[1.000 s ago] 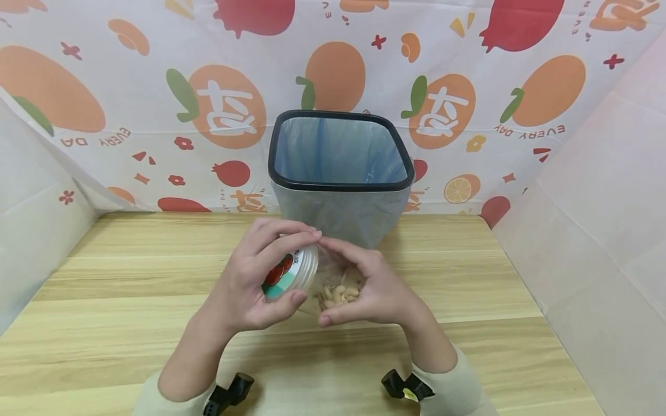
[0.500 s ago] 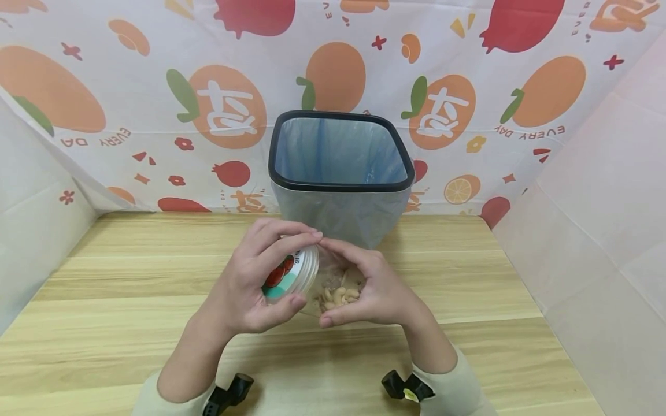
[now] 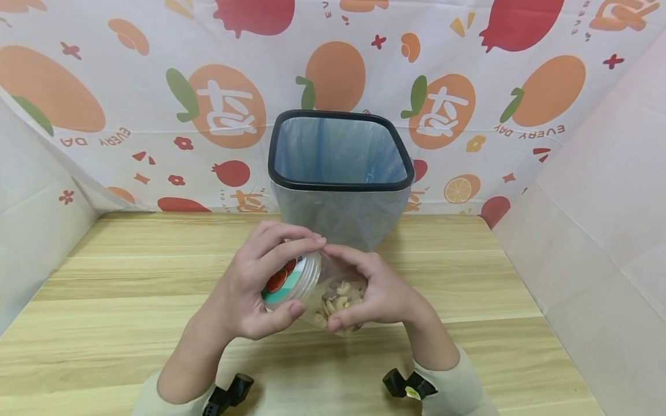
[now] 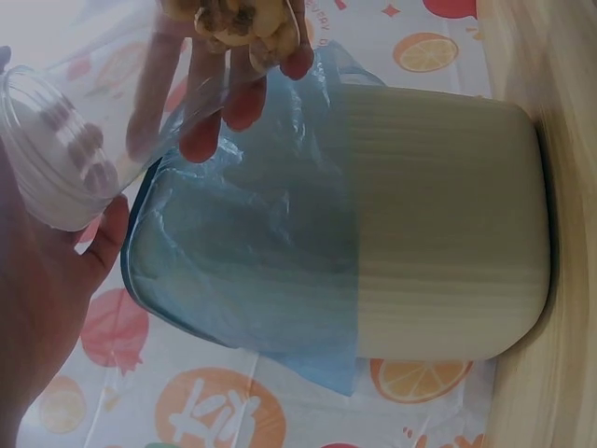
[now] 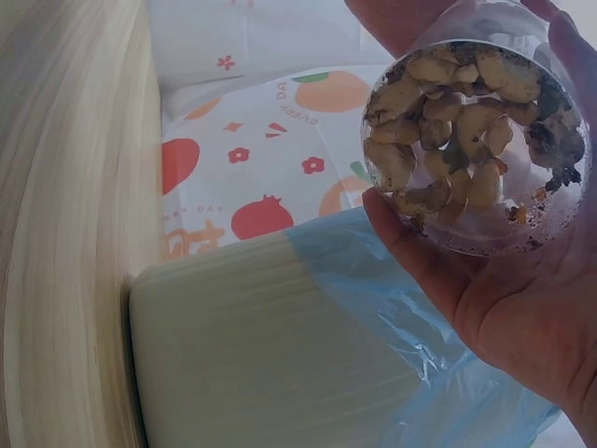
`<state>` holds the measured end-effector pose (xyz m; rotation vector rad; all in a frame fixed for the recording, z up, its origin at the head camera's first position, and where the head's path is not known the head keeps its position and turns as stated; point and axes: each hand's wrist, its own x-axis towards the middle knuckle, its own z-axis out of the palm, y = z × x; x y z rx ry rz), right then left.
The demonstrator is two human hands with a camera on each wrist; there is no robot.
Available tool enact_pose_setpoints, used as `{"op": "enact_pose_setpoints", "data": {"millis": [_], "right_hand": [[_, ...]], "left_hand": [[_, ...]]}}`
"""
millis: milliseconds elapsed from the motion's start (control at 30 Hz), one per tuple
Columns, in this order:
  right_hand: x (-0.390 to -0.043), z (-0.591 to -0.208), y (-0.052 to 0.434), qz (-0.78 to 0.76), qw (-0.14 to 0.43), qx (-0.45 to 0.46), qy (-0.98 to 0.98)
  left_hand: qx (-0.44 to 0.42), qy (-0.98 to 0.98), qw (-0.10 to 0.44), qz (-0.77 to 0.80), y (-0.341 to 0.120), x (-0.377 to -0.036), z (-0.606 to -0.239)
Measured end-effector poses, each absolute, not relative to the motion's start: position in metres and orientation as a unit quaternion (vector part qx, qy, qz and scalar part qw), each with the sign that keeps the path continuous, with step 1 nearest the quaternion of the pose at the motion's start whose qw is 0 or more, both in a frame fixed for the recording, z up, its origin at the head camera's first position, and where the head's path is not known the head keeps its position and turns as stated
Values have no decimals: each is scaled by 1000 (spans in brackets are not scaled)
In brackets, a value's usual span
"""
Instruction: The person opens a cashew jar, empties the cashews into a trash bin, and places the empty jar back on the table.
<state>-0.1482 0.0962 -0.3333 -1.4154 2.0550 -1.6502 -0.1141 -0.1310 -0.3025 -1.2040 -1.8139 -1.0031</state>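
Left hand (image 3: 250, 289) has its fingers curled round the jar's lid (image 3: 291, 276), right hand (image 3: 372, 292) wraps the clear nut jar (image 3: 338, 300), both held just above the wooden table (image 3: 130, 300), near side of the lined bin (image 3: 340, 173). Compared with 0.5 s ago the jar's tipped a bit lower and the right thumb has slid toward the lid.

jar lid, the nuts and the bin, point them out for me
jar lid (image 3: 291, 280), head view, on its ribbed side wall, gripped by the left hand.
nuts (image 5: 448, 140), right wrist view, seen through the clear jar's base.
bin (image 3: 340, 216), head view, on its pale front wall below the black rim.
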Motion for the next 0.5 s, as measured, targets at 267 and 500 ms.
{"op": "enact_pose_setpoints", "data": {"millis": [267, 500], "right_hand": [[-144, -332, 89, -519, -20, -470, 713], [-143, -332, 88, -512, -31, -469, 719]], "left_hand": [[-431, -734, 367, -375, -135, -115, -305], [-422, -744, 359, -374, -136, -114, -305]]}}
